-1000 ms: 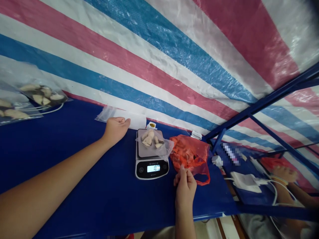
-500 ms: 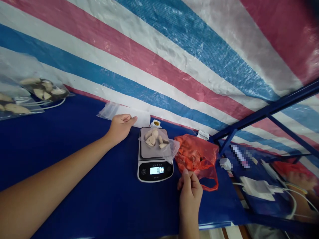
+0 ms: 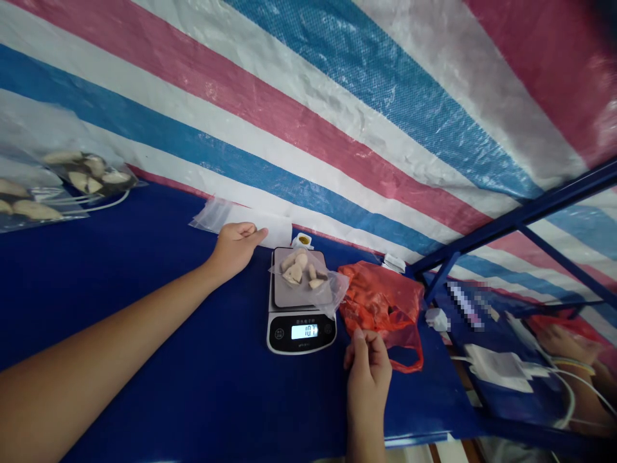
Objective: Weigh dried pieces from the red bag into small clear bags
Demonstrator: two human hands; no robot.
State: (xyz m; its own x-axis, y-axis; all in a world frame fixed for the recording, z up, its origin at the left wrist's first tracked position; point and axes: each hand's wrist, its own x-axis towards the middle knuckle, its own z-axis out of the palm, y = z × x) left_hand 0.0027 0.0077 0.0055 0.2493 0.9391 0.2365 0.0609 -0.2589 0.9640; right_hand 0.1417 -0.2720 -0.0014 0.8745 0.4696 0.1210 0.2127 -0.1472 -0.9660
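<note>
A slim digital kitchen scale point(image 3: 278, 307) sits on the blue table, its display reading 10.7. On its pan lies a clear plastic bag point(image 3: 332, 291) with several pale, dark-edged slices point(image 3: 294, 273), perhaps mushroom. My left hand point(image 3: 236, 247) is closed, left of the scale, over white paper point(image 3: 279, 233) and flat clear bags point(image 3: 212, 214). My right hand point(image 3: 369, 360) has its fingers curled together with the thumb against them, at the near edge of a red plastic bag point(image 3: 376, 296). Whatever either hand may hold is hidden.
Clear bags of similar slices point(image 3: 91, 173) lie far left with a white cable. Behind stands a striped tarp point(image 3: 241, 90). A blue metal frame point(image 3: 511, 222) rises at right. Beyond it are a white charger point(image 3: 501, 366), cables and another person's hand point(image 3: 569, 341) at a red bag.
My hands and the scale look the same, with the reading still 10.7. The view has shifted very slightly. At far right, the other person's hand has moved a little.
</note>
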